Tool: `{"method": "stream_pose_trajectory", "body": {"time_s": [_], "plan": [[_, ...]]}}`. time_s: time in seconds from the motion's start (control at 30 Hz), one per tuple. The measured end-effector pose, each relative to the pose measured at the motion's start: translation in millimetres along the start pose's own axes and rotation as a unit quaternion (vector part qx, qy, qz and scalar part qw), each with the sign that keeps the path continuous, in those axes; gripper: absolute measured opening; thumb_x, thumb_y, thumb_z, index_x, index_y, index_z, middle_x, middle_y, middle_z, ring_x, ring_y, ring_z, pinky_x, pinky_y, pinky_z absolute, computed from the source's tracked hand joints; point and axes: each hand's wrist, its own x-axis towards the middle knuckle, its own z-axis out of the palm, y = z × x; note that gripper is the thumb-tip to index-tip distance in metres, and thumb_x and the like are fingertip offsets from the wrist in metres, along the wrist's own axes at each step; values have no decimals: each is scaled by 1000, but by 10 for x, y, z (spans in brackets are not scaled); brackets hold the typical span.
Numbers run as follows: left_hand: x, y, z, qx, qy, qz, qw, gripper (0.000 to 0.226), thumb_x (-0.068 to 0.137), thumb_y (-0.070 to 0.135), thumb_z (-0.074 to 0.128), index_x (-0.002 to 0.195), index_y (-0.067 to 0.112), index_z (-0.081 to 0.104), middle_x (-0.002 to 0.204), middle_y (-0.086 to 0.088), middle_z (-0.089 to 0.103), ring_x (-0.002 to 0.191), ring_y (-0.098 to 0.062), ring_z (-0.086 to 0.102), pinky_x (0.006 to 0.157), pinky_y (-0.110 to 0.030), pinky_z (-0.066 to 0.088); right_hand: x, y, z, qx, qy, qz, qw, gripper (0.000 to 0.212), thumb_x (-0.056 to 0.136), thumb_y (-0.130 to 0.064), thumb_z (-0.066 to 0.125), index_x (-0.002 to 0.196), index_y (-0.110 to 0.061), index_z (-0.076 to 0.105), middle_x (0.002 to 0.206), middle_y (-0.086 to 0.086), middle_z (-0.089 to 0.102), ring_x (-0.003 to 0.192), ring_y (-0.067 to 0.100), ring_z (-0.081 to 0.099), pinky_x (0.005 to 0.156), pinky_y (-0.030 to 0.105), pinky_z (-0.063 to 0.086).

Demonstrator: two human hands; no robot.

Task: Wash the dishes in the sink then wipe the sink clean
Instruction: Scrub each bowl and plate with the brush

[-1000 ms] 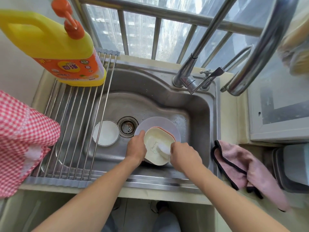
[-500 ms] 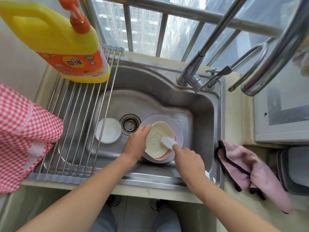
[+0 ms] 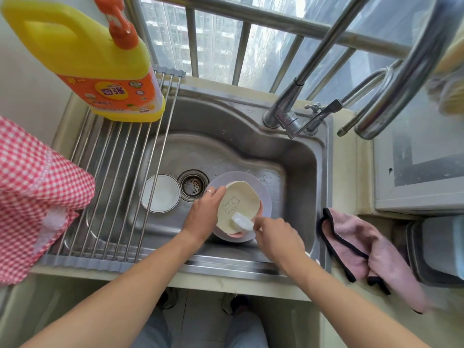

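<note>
A cream dish with a bear drawing (image 3: 238, 205) is tilted up over the steel sink (image 3: 296, 159). My left hand (image 3: 204, 213) grips its left edge. My right hand (image 3: 275, 233) pinches a white sponge (image 3: 242, 221) against the dish's lower face. Under the dish lie a pink dish (image 3: 237, 234), mostly hidden, and a lilac plate (image 3: 263, 194) on the sink floor. A small white bowl (image 3: 160, 193) sits left of the drain (image 3: 192, 185), partly under the rack bars.
A roll-up steel rack (image 3: 110, 187) covers the sink's left part, with a yellow detergent bottle (image 3: 100, 64) on its far end. Red checked cloth (image 3: 32, 194) hangs at the left. The faucet (image 3: 288, 114) stands behind the basin. A pink rag (image 3: 364, 244) lies on the right counter.
The cream dish has been turned from inner side up to its bear-printed face towards me. The sponge has slid down to the dish's lower edge. The view has shifted slightly.
</note>
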Motion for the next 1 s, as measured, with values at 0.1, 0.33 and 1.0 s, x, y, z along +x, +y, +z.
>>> {"method": "stream_pose_trajectory", "body": {"time_s": [0.1, 0.33, 1.0], "plan": [[3, 38, -5, 10, 0, 4, 1000, 53, 82, -11, 45, 126, 19, 52, 108, -12, 55, 76, -48, 60, 60, -41, 32, 55, 79, -63, -77, 22, 3, 997, 35, 92, -2, 43, 120, -22, 48, 79, 3, 44, 72, 33, 47, 63, 38, 37], [3, 47, -2, 3, -3, 3, 1000, 51, 85, -9, 42, 127, 18, 51, 110, -13, 54, 78, -49, 60, 62, -41, 32, 58, 60, -81, -76, 4, -24, 997, 32, 94, -10, 47, 122, -24, 55, 90, 9, 61, 82, 37, 62, 65, 38, 45], [218, 58, 45, -111, -32, -59, 992, 33, 75, 0, 54, 100, 12, 37, 104, -11, 48, 89, -39, 51, 69, -37, 36, 46, 191, -25, -21, -18, -49, 998, 21, 96, -23, 48, 113, -27, 59, 93, 10, 64, 84, 38, 62, 73, 42, 54]]}}
